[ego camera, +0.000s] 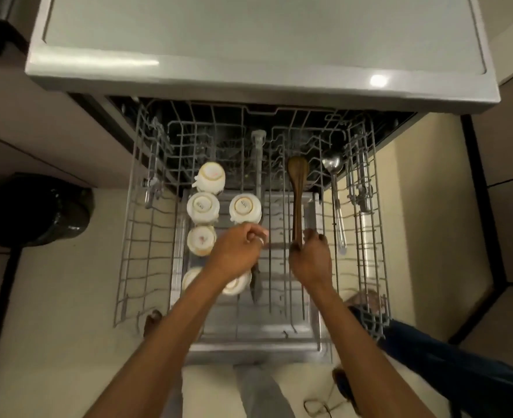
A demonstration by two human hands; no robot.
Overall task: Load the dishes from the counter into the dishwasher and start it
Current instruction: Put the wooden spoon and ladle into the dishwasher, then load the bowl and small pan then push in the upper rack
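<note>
We see the long brown wooden spoon (298,200) lying lengthwise in the pulled-out grey wire upper rack (127,233) of the dishwasher, right of the rack's middle, with its bowl towards the back. The right hand (309,257) grips the spoon's handle end, fingers curled round it.

The left hand (240,248) hovers over the rack's middle, just beside the right hand, its fingers curled and a ring on one of them. A thin grey streak runs between the two hands, too blurred to make out, so we cannot tell whether this hand holds anything.

To the left of the hands, six white ceramic cups with gold-rimmed bases (203,206) stand upside down in the rack. Four form a column along the left. A fifth stands just to the right of the column, and the left forearm partly hides the sixth.

Near the rack's right side lies a shiny metal ladle with a clear handle (333,164), its bowl towards the back, apart from the spoon and roughly parallel to it.

Below the rack we see the steel inner face of the open dishwasher door (249,336). Above the rack, a pale grey glossy countertop (249,34) juts out. On the cream floor to the left stands a round black bin (35,209). At the right, a leg in blue trousers (430,351) reaches to the rack's front corner.
</note>
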